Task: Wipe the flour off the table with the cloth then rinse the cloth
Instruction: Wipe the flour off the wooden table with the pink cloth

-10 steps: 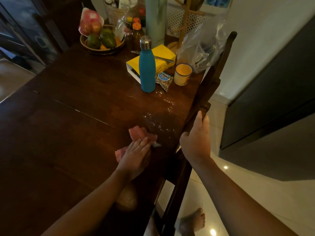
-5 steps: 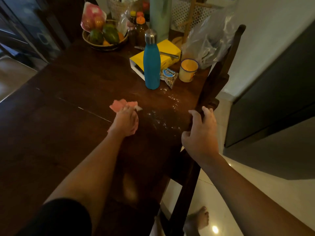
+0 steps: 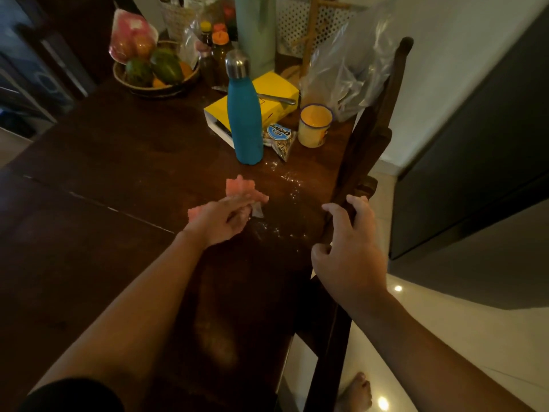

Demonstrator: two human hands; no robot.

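Your pink cloth [image 3: 240, 190] is down on the dark wooden table [image 3: 118, 162], bunched up at about the middle of the view. Your left hand [image 3: 219, 223] lies on its near edge with the fingers stretched flat across it towards 2 o'clock, pressing rather than clutching. A white tag sticks out from under the fingertips.

Flour [image 3: 289, 181] is scattered in white specks at 2 o'clock from the cloth, and there is a second patch at 4 o'clock, just past your fingers. Both sit near the table's right edge.

Over at 3 o'clock, your right hand [image 3: 349, 254] is on the wooden chair [image 3: 368, 138] drawn up against that edge. Its fingers are bent over the frame and its thumb is held apart.

At 12 o'clock from the cloth a teal bottle [image 3: 245, 117] with a steel cap stands upright. A yellow box [image 3: 267, 93] lies behind it with a piece of metal cutlery [image 3: 277, 98] on top. Beside the bottle, at 1 o'clock, a snack packet [image 3: 279, 138] lies flat, with a yellow mug [image 3: 314, 127] just beyond it and a crumpled clear plastic bag [image 3: 350, 72] behind that.

At 11 o'clock, on the far end of the table, is a bowl of fruit [image 3: 154, 71]. Orange-capped bottles [image 3: 219, 50] stand next to it.

The tabletop is glossy, with a seam running diagonally across it at 9 o'clock. A dark cabinet [image 3: 475, 144] stands off to the right. The pale tiled floor [image 3: 430, 322] catches spots of light, and your bare foot [image 3: 356, 391] shows at 5 o'clock.
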